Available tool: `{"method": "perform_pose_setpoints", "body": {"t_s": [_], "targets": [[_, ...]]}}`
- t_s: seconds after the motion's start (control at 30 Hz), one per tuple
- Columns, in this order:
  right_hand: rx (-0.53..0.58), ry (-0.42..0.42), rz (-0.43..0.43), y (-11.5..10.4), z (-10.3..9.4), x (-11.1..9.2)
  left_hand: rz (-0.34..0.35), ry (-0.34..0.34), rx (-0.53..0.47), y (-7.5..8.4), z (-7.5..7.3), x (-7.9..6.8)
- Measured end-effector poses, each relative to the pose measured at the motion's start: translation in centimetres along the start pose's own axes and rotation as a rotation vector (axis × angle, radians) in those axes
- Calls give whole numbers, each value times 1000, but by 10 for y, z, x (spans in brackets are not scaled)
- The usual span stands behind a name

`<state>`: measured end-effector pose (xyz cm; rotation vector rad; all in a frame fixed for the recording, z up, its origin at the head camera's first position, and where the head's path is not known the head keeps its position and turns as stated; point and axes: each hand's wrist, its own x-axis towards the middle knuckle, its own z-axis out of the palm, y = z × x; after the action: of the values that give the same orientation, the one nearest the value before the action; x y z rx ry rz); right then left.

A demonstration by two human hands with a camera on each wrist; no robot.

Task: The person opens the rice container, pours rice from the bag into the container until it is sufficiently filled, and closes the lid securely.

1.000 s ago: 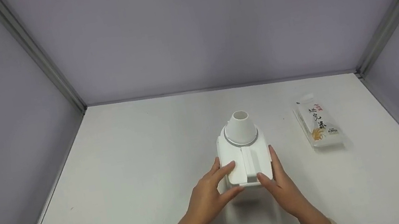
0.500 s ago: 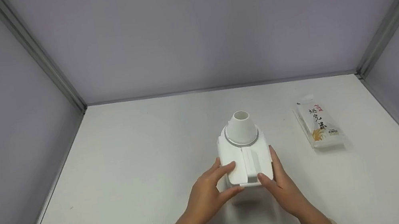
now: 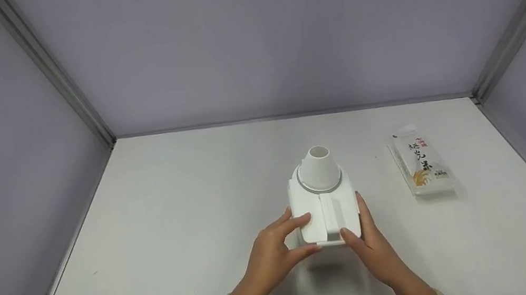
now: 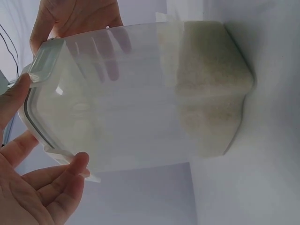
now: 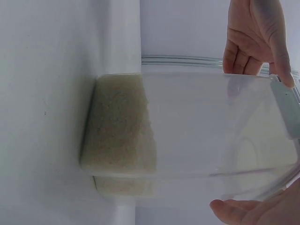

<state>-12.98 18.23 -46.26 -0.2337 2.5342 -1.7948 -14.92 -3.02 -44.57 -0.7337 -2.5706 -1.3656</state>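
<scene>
A tall translucent rice storage container (image 4: 136, 103) stands upright on the table, with pale rice (image 4: 211, 65) filling its lower part. Its white lid (image 3: 307, 201) carries a ridge and a white cone-shaped spout piece (image 3: 319, 172) with an open top. My left hand (image 3: 272, 258) grips the lid's near left corner, index finger on top and thumb at the front edge. In the left wrist view its other fingers curl at a white side clip (image 4: 61, 154), which juts outward. My right hand (image 3: 378, 253) holds the right side, thumb on the lid and fingers along the wall.
A clear, sealed bag of rice (image 3: 421, 164) with printed characters lies on the white table (image 3: 172, 210) to the right of the container. Grey-lilac panels (image 3: 245, 38) enclose the back and both sides, joined by metal corner posts.
</scene>
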Motion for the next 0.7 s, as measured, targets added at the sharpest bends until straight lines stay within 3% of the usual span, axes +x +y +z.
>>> {"method": "perform_pose_setpoints", "body": {"t_s": [0.7], "targets": [[18,13,-26,2,2,-1,-12,-13,-50,1,-1,3]]}}
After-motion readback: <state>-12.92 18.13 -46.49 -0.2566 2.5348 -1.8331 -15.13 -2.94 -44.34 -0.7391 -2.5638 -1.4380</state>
